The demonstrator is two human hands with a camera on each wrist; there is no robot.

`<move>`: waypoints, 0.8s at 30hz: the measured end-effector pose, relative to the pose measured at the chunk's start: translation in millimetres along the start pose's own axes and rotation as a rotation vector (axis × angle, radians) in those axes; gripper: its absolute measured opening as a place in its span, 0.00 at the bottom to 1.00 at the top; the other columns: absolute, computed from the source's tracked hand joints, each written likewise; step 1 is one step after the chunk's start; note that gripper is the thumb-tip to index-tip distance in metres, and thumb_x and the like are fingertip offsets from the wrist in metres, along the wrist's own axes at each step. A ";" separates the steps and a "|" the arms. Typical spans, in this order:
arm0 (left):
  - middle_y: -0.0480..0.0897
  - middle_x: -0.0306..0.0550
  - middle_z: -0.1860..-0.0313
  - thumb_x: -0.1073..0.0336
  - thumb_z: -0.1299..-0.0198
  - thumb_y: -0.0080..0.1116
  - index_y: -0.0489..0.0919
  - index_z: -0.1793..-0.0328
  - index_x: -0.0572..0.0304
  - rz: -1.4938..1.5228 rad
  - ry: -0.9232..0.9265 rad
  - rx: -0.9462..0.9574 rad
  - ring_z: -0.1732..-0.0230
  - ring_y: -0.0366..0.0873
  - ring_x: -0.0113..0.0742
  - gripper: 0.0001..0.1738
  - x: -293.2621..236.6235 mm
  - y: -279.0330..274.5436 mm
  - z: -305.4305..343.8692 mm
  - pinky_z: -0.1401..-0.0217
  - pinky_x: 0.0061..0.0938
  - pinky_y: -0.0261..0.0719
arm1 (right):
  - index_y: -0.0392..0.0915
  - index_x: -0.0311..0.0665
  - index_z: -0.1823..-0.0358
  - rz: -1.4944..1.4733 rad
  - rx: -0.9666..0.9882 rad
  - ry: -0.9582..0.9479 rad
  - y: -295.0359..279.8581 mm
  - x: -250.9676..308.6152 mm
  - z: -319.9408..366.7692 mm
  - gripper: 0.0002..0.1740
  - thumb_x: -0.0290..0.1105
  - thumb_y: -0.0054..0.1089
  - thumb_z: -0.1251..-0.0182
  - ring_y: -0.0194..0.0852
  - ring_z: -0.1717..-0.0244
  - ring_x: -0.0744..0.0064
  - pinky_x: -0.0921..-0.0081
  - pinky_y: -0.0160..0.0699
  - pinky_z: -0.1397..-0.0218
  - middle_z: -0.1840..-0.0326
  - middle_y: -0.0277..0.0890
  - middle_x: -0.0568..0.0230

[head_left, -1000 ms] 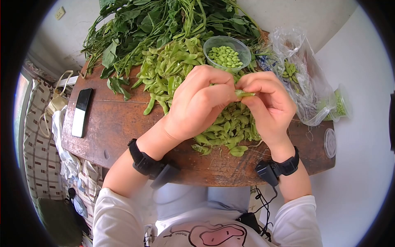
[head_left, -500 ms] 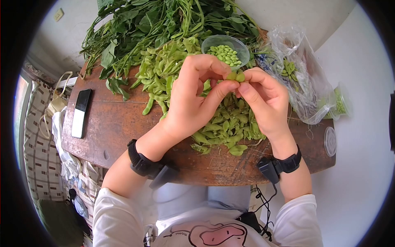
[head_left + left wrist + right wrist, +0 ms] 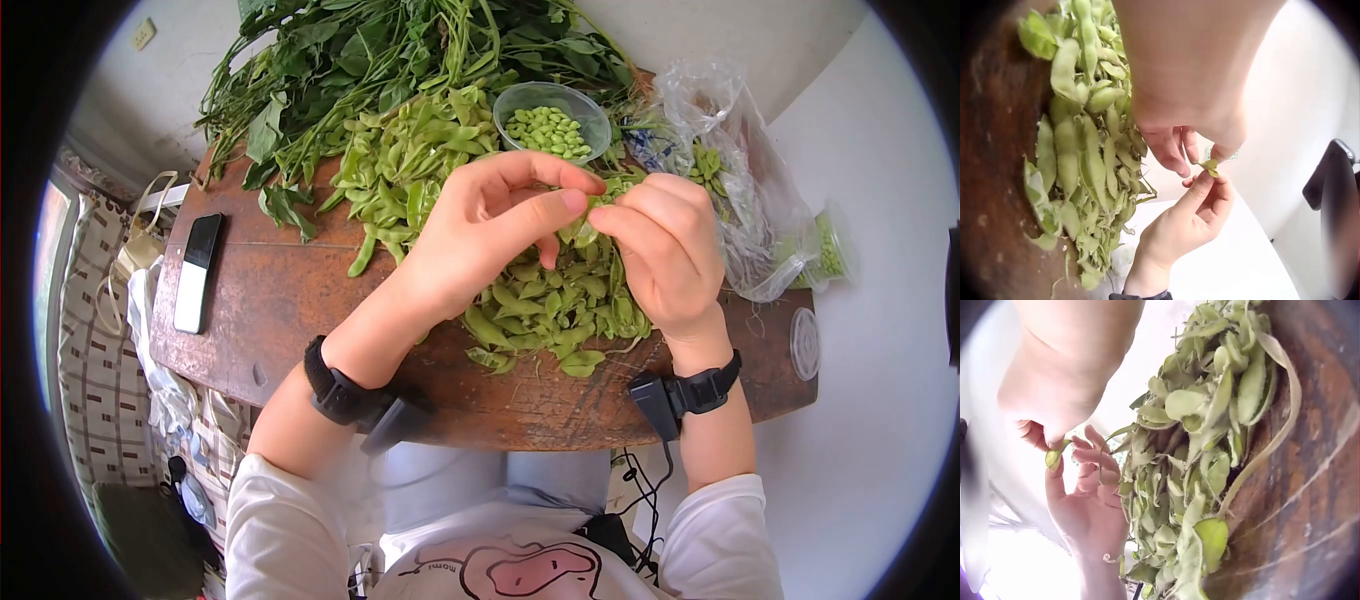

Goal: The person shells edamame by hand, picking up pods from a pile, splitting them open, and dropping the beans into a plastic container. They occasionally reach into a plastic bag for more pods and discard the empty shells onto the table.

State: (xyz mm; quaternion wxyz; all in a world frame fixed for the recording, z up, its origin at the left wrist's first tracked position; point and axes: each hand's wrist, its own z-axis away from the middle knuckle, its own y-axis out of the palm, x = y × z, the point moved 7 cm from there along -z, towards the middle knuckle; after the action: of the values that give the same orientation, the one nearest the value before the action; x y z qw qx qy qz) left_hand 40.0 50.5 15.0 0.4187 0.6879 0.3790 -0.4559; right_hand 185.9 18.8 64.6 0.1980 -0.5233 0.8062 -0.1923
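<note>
My right hand (image 3: 668, 250) has its fingers curled and pinches a small green pod piece, seen in the left wrist view (image 3: 1210, 167) and the right wrist view (image 3: 1054, 456). Just left of it, my left hand (image 3: 480, 230) holds its thumb and index finger extended and loosely bent, their tips close to the piece; whether a bean lies between them is hidden. Beneath both hands is a heap of flattened pods (image 3: 550, 305). Plump pods (image 3: 430, 140) are piled behind my left hand. Beyond the hands stands a clear bowl (image 3: 598, 118) of shelled beans (image 3: 548, 130).
Leafy stalks (image 3: 350, 60) cover the table's back. A clear plastic bag (image 3: 750, 220) with pods lies at the right, beside a tub of beans (image 3: 830, 245) and a round lid (image 3: 803, 343). A phone (image 3: 198, 272) rests on the wooden table (image 3: 290, 300) at the left.
The hands first worked close together at a pod, then held it up between their fingertips. Now the fingertips are slightly apart, and my right fingers are more curled, with their backs turned up.
</note>
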 end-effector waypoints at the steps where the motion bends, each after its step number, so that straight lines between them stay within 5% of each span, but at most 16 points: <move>1: 0.85 0.46 0.50 0.62 0.27 0.59 0.82 0.51 0.63 0.091 0.007 -0.011 0.57 0.80 0.24 0.11 -0.9 -0.4 -0.1 0.63 0.22 0.79 | 0.86 0.38 0.53 -0.001 0.001 0.000 -0.3 -0.2 0.3 0.17 0.23 0.70 0.47 0.78 0.52 0.58 0.66 0.83 0.50 0.50 0.78 0.64; 8: 0.83 0.47 0.48 0.75 0.34 0.64 0.75 0.48 0.61 0.135 0.140 -0.002 0.54 0.80 0.26 0.12 -5.0 -2.8 -1.3 0.63 0.20 0.82 | 0.86 0.37 0.54 -0.034 -0.041 0.099 0.6 -4.3 -4.1 0.18 0.18 0.73 0.48 0.78 0.54 0.60 0.66 0.82 0.54 0.55 0.80 0.63; 13: 0.81 0.47 0.46 0.80 0.36 0.63 0.72 0.47 0.62 -0.155 0.274 -0.175 0.50 0.80 0.27 0.15 -14.9 -11.0 2.5 0.57 0.21 0.84 | 0.87 0.34 0.55 -0.149 -0.034 0.208 7.4 -13.0 -4.6 0.15 0.17 0.74 0.45 0.80 0.60 0.61 0.68 0.80 0.58 0.59 0.81 0.61; 16: 0.82 0.43 0.51 0.76 0.39 0.67 0.76 0.49 0.63 -0.201 0.341 -0.244 0.53 0.83 0.26 0.14 -15.7 -12.3 3.5 0.55 0.21 0.85 | 0.87 0.32 0.55 -0.261 -0.011 0.345 10.6 -19.1 -1.7 0.12 0.17 0.72 0.41 0.81 0.60 0.65 0.72 0.80 0.58 0.59 0.83 0.60; 21: 0.84 0.41 0.56 0.77 0.42 0.68 0.79 0.53 0.61 -0.407 0.418 -0.280 0.57 0.85 0.27 0.12 -17.9 -11.7 4.5 0.61 0.21 0.85 | 0.87 0.29 0.53 -0.712 -0.093 0.828 23.2 -37.6 17.1 0.08 0.20 0.69 0.33 0.82 0.55 0.76 0.79 0.81 0.53 0.57 0.86 0.62; 24: 0.85 0.40 0.58 0.77 0.44 0.68 0.80 0.55 0.61 -0.484 0.474 -0.280 0.59 0.86 0.27 0.12 -18.5 -10.7 5.3 0.64 0.22 0.86 | 0.87 0.27 0.52 -0.738 -0.026 0.898 30.5 -40.7 22.8 0.09 0.20 0.69 0.31 0.82 0.55 0.78 0.81 0.80 0.51 0.56 0.86 0.63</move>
State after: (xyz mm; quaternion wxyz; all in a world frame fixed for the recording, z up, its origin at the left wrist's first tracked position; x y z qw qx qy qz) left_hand 23.2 46.9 28.8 0.2893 0.6008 0.6762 -0.3133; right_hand 189.5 65.4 34.2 -0.2501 -0.6392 0.5777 -0.4417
